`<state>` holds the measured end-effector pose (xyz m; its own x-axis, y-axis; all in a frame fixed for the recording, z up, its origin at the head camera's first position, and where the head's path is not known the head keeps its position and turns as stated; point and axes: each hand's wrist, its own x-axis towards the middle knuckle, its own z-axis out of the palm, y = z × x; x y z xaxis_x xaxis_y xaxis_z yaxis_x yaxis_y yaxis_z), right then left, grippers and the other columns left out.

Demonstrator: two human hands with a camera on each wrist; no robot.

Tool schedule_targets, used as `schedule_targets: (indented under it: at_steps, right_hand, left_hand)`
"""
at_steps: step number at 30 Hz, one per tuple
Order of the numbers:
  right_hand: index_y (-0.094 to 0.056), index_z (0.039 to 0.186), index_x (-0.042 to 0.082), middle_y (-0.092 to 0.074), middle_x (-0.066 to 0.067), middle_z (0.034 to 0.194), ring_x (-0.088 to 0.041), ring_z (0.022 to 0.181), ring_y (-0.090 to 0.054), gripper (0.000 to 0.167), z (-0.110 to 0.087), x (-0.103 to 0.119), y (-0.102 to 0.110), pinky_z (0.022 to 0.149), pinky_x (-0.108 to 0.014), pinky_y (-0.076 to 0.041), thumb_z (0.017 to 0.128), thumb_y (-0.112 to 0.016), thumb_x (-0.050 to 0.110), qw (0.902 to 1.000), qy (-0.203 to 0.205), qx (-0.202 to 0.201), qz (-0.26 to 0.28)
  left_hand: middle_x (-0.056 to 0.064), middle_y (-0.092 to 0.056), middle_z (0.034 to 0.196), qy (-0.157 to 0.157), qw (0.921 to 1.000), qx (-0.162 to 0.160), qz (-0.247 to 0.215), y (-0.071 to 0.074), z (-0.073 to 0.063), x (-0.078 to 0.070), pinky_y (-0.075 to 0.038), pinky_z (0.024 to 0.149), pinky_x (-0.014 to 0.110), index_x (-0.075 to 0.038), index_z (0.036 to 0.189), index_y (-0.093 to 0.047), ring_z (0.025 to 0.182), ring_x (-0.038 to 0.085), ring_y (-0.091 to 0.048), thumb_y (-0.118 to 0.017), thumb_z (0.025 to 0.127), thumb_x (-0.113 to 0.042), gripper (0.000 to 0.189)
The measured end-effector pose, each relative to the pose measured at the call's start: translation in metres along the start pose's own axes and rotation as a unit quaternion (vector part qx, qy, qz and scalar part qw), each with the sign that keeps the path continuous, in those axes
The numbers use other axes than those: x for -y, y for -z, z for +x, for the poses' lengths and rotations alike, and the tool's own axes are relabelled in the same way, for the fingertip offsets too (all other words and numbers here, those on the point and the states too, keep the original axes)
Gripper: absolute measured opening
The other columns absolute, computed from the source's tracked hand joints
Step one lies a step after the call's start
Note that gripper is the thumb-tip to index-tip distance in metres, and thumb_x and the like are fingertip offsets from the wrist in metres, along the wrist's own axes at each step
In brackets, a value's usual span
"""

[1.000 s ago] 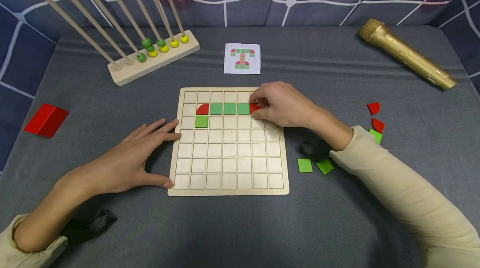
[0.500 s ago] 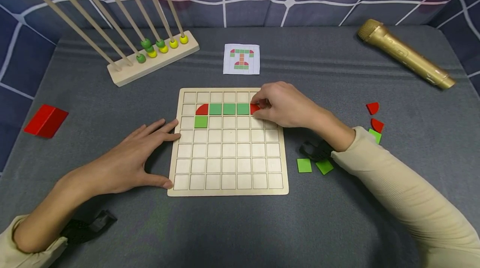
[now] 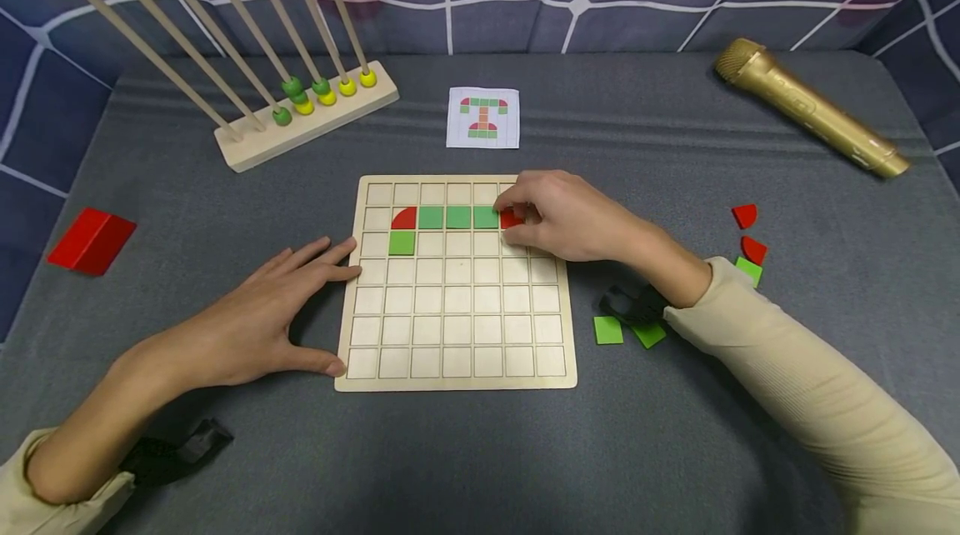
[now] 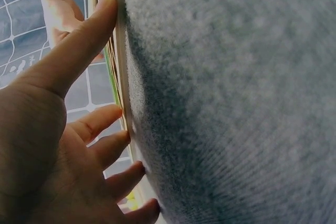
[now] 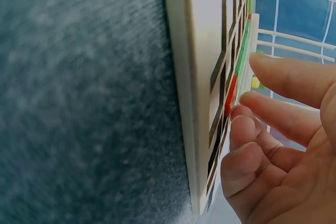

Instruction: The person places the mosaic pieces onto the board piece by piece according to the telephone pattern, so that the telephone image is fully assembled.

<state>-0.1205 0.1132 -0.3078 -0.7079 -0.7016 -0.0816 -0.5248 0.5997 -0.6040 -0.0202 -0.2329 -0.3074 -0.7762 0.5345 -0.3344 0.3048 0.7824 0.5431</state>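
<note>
My left hand rests with straight, spread fingers along the left edge of the wooden grid board; its fingertips and thumb touch that edge. On the board a row holds a red quarter-circle tile, green square tiles and, at its right end, another red tile, partly hidden. My right hand hovers over this last tile. In the right wrist view, thumb and forefinger are parted, with the red tile lying flat in its cell. A light green tile sits below the left red one.
Loose green tiles and red quarter-circles lie right of the board. Behind it are a pattern card and a peg rack with beads. A gold microphone lies far right, a red block far left.
The right thumb and forefinger have parted from the red tile, which now shows more between them. The left hand and the board have stayed in place.
</note>
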Motion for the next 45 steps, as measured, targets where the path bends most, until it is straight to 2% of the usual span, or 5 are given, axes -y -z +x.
schedule_targets:
  at_steps: [9,26,34,40,45]
  right_hand:
    - [-0.066,0.122,0.001,-0.059,-0.007,0.096,-0.02,0.082,-0.052,0.033,0.001,-0.001,-0.001,0.071,-0.036,-0.042,0.091,-0.071,0.013,0.9999,-0.009,0.006,0.0]
    - [-0.068,0.119,0.003,-0.057,-0.004,0.09,-0.017,0.075,-0.05,0.03,-0.006,-0.005,-0.001,0.068,-0.033,-0.041,0.091,-0.069,0.015,0.9998,-0.003,-0.009,0.018]
    - [-0.072,0.113,0.005,-0.059,0.0,0.086,-0.014,0.07,-0.05,0.022,-0.042,-0.021,0.01,0.061,-0.028,-0.04,0.092,-0.07,0.011,0.9963,-0.013,-0.062,0.058]
    - [-0.073,0.111,0.009,-0.059,0.003,0.086,-0.012,0.077,-0.051,0.022,-0.085,-0.038,0.028,0.063,-0.023,-0.041,0.09,-0.073,0.012,0.9913,-0.064,-0.106,0.045]
    - [-0.073,0.113,0.008,-0.062,0.002,0.089,-0.009,0.076,-0.053,0.023,-0.12,-0.06,0.044,0.062,-0.018,-0.041,0.09,-0.074,0.011,0.9808,-0.117,-0.154,0.027]
  left_hand:
    - [0.004,-0.014,0.164,0.001,1.0,0.0,-0.004,0.0,0.0,0.0,-0.004,0.113,0.064,-0.012,0.144,-0.047,0.148,0.037,-0.007,-0.078,0.067,-0.068,0.1]
    - [0.005,-0.014,0.164,0.001,1.0,0.0,-0.005,0.0,0.0,0.0,-0.004,0.113,0.065,-0.012,0.145,-0.046,0.148,0.039,-0.008,-0.077,0.067,-0.069,0.101]
    - [0.004,-0.014,0.164,0.003,1.0,0.001,-0.002,0.0,0.001,-0.001,-0.005,0.112,0.066,-0.013,0.146,-0.044,0.148,0.039,-0.008,-0.077,0.066,-0.07,0.103]
    - [0.003,-0.013,0.164,-0.001,1.0,-0.001,-0.002,-0.001,0.001,0.0,-0.004,0.113,0.065,-0.013,0.146,-0.045,0.148,0.039,-0.008,-0.077,0.067,-0.069,0.102]
    - [0.003,-0.013,0.164,-0.002,1.0,-0.002,-0.005,-0.001,0.0,0.001,-0.004,0.113,0.065,-0.013,0.147,-0.044,0.148,0.039,-0.007,-0.076,0.067,-0.07,0.103]
